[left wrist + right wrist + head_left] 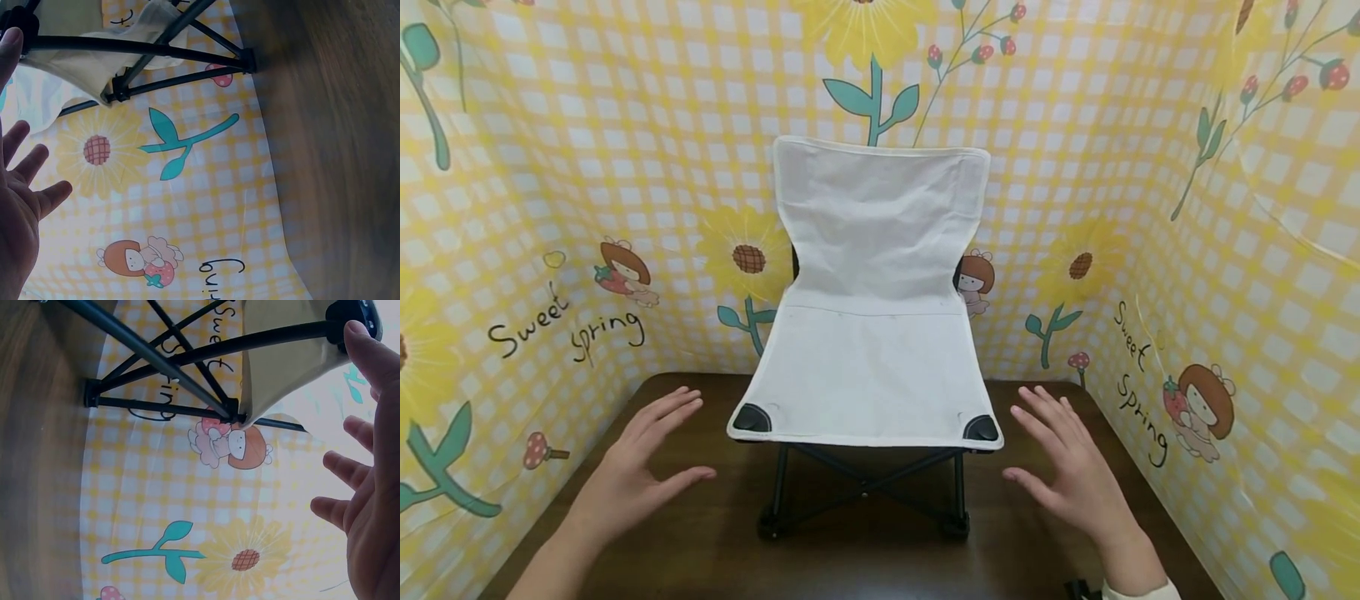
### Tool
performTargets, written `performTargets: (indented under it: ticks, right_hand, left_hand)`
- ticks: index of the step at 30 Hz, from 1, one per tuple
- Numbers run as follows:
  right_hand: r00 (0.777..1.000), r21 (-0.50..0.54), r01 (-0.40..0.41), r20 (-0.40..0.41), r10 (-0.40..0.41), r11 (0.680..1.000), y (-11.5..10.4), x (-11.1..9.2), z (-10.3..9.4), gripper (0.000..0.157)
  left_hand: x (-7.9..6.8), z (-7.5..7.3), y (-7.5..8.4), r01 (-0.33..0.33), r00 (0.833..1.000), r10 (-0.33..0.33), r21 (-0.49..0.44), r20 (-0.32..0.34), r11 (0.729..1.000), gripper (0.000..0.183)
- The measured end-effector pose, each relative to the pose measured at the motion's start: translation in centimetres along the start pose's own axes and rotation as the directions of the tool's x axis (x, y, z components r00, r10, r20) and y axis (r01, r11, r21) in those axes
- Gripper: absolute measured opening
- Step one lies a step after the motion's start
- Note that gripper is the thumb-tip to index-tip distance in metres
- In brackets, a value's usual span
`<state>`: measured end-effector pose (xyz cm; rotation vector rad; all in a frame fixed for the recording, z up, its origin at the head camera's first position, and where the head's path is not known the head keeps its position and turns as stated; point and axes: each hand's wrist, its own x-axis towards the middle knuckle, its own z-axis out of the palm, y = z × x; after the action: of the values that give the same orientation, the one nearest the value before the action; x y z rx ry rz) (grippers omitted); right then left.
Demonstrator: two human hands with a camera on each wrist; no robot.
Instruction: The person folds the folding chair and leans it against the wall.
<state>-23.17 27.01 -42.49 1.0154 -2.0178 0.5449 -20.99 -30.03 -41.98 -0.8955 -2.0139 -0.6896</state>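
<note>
A small folding chair (872, 367) with a white fabric seat and back stands unfolded in the middle of the head view. Black patches cover its front seat corners, and its dark crossed legs (865, 486) rest on the table. To its left, my left hand (636, 458) hovers with fingers spread, apart from the seat. On the other side my right hand (1071, 467) mirrors it, fingers extended and holding nothing. Both wrist views show the chair's black frame tubes (144, 47) near the thumbs; in the right wrist view the underside of the seat fabric (281, 356) shows too.
The brown wooden table (700, 550) lies under the chair. Yellow checked cloth (685, 167) with sunflowers and cartoon figures hangs behind and on both sides. A small black object (1081, 590) is partly seen by the right wrist at the front edge.
</note>
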Motion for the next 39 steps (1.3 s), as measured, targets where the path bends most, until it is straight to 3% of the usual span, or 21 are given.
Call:
performTargets:
  ticks: [7, 22, 39]
  right_hand:
    - [0.998, 0.045, 0.061, -0.027, -0.059, 0.997, -0.6, 0.8, 0.1, 0.071]
    - [0.985, 0.069, 0.16, -0.069, -0.155, 0.985, -1.6, 2.2, 1.1, 0.058]
    - [0.971, 0.111, 0.233, -0.076, -0.226, 0.966, -2.5, 3.0, 1.9, 0.047]
  left_hand:
    - [0.9, 0.4, 0.9, -0.091, 0.996, 0.09, -0.011, -0.028, 0.996, 0.076]
    - [3.0, 1.6, 2.7, -0.267, 0.962, 0.263, -0.059, -0.068, 0.962, 0.053]
    - [3.7, 2.8, 3.3, -0.302, 0.953, 0.301, -0.093, -0.031, 0.949, 0.042]
